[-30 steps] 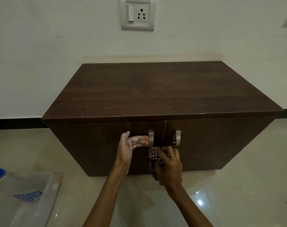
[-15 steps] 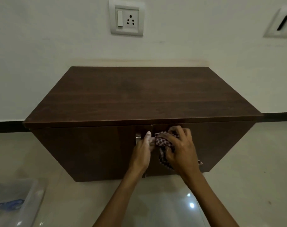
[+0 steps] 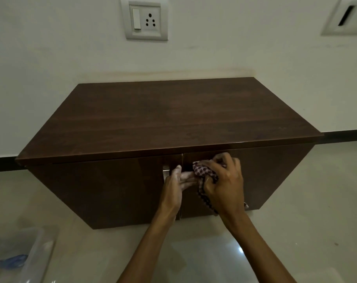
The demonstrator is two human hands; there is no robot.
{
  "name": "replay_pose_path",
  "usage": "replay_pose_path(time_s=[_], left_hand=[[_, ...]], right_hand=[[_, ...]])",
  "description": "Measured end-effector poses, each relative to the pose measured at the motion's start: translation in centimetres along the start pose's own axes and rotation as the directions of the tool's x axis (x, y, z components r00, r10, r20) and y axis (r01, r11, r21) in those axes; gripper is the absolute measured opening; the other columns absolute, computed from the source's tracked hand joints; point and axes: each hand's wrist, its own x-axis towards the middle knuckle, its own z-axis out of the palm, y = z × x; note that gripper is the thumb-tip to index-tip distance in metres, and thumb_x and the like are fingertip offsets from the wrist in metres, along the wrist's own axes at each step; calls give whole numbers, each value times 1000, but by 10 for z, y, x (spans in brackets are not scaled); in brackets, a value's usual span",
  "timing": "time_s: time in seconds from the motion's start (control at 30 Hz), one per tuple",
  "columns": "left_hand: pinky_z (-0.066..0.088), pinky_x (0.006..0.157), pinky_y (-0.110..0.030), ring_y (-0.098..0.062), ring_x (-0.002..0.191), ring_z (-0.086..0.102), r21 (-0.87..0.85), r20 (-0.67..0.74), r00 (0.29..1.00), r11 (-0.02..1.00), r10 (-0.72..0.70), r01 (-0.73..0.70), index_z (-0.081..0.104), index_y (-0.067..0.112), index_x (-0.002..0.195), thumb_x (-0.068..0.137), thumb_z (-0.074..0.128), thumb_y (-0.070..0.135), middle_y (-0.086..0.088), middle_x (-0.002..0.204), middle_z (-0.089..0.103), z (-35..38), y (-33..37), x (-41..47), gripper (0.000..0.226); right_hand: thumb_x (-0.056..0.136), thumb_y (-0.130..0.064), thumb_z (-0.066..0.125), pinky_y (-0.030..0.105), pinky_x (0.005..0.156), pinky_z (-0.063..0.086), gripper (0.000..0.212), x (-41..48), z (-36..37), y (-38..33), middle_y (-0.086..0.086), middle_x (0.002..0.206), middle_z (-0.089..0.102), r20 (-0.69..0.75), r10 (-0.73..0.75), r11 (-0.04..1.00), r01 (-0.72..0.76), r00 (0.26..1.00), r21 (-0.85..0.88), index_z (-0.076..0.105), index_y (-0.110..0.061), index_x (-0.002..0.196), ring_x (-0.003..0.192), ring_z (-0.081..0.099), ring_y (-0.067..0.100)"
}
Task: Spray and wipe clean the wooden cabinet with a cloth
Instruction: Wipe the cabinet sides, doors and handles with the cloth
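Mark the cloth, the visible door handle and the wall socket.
checked cloth (image 3: pixel 204 172), head view, on the bunched part above the thumb.
door handle (image 3: pixel 165 171), head view, on its metal face.
wall socket (image 3: pixel 146 20), head view, on the plate.

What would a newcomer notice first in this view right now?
The dark wooden cabinet fills the centre, against the white wall. At its door seam both hands meet: the right hand presses a checked cloth there, the left hand beside a metal handle. A wall socket sits above.
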Motion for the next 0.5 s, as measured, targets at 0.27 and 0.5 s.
replay_pose_path(time_s=[0.27, 0.5], left_hand=[[48, 70, -9, -13, 85, 63, -11, 25, 1000, 1000, 1, -1, 66, 1, 95, 99, 13, 24, -15, 99, 66, -3, -1, 3, 58], [45, 80, -16, -18, 90, 62, -17, 31, 1000, 1000, -2, 2, 60, -8, 106, 99, 10, 24, -17, 102, 63, -6, 0, 3, 60]], right_hand=[[62, 9, 68, 11, 65, 29, 37, -2, 8, -3, 15, 95, 59, -53, 42, 999, -41, 998, 25, 72, -9, 94, 86, 49, 26], [58, 18, 68, 12, 73, 32, 49, -12, 10, 16, 22, 99, 60, -133, 40, 997, -30, 990, 77, 71, -6, 100, 94, 50, 29]])
